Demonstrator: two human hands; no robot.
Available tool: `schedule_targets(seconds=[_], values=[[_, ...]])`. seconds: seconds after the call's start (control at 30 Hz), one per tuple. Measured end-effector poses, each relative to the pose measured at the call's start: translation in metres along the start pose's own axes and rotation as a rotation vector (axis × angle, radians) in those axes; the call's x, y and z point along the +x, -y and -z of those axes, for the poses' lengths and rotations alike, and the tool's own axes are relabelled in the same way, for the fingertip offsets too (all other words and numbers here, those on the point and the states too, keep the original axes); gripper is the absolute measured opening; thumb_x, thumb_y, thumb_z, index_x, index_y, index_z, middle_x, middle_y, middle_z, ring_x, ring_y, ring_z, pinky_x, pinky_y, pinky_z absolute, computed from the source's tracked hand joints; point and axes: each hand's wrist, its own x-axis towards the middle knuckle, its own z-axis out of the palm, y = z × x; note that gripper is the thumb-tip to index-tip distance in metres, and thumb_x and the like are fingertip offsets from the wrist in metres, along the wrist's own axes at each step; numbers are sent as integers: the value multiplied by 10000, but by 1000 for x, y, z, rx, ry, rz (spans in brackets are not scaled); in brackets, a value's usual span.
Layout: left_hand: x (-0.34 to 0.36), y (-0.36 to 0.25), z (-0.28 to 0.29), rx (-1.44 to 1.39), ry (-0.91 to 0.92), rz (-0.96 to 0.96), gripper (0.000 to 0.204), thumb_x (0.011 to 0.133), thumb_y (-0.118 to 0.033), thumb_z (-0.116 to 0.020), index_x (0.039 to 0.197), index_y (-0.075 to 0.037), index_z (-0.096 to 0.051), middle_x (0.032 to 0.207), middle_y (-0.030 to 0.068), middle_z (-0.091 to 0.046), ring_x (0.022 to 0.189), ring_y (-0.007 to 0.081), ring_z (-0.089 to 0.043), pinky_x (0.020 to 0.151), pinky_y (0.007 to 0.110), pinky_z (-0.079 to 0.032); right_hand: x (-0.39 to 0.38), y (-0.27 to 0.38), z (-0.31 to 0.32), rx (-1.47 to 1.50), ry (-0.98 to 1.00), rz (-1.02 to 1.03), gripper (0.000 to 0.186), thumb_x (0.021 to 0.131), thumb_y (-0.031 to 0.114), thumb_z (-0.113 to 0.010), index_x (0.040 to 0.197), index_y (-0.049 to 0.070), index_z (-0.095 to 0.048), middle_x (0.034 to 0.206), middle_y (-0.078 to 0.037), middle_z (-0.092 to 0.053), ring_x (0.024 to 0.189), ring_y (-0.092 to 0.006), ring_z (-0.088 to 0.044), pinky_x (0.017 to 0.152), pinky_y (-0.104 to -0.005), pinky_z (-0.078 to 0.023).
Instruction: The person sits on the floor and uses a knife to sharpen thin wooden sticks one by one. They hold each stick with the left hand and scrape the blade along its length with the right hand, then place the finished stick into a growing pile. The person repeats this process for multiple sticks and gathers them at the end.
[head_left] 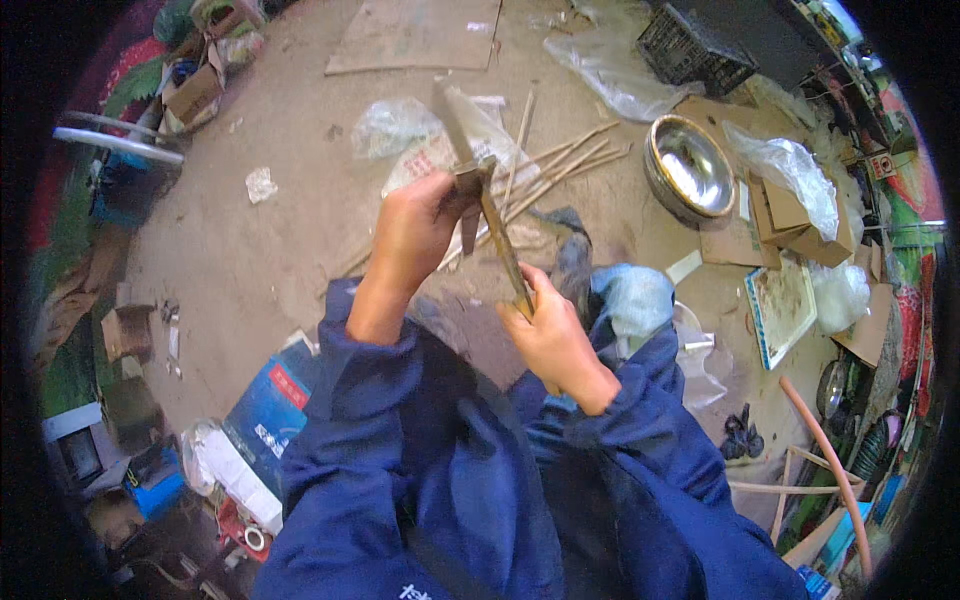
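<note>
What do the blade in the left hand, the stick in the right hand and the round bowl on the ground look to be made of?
Blade: dull grey metal, flat, probably steel. Stick: tan and fibrous, likely bamboo or wood, like the split strips behind. Bowl: shiny, mirror-like, apparently stainless steel.

Both forearms come up from the lower edge in loose dark-blue sleeves, bunched at the wrists so the bare hands show. The left hand (415, 235) is raised higher and further forward, wrist bent, its fingers curled shut in a fist-like grip with the back of the hand turned toward the camera. The right hand (553, 335) sits lower and closer to the body, just right of the left wrist, fingers wrapped closed with the thumb on top pointing forward. The two hands are near each other but not touching.
</note>
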Motion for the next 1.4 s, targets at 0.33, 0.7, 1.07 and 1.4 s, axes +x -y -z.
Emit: schedule_targets(seconds=[0.33,0.7,1.07,1.4], values=[[-16,19,0,42,88,91,127,900,-62,-677,1019,-33,-709,911,180,-723,821,246,-725,725,339,-544,7,-17,-16,-109,-70,101,496,881,207,-663,1310,3,-522,1058,-298,-672,1026,-446,-655,851,-469,-532],[-10,12,-7,78,54,110,152,858,-95,-705,979,-4,-689,885,186,-690,806,334,-679,700,389,-523,33,-53,-28,-121,-109,37,465,862,176,-642,1280,-12,-559,1095,-280,-674,1055,-426,-647,892,-431,-524],[6,16,-5,-2,109,49,155,868,-56,-733,1001,7,-682,841,110,-684,743,133,-612,683,300,-501,45,-49,4,-284,-96,77,417,858,147,-635,1241,-10,-585,1094,-275,-681,1058,-422,-651,891,-460,-524],[7,29,22,24,233,96,138,865,-43,-736,993,-7,-698,878,75,-709,803,116,-633,738,286,-515,47,-44,-1,-354,-52,130,387,847,177,-649,1179,-16,-596,1061,-295,-673,1042,-459,-635,874,-495,-514]])
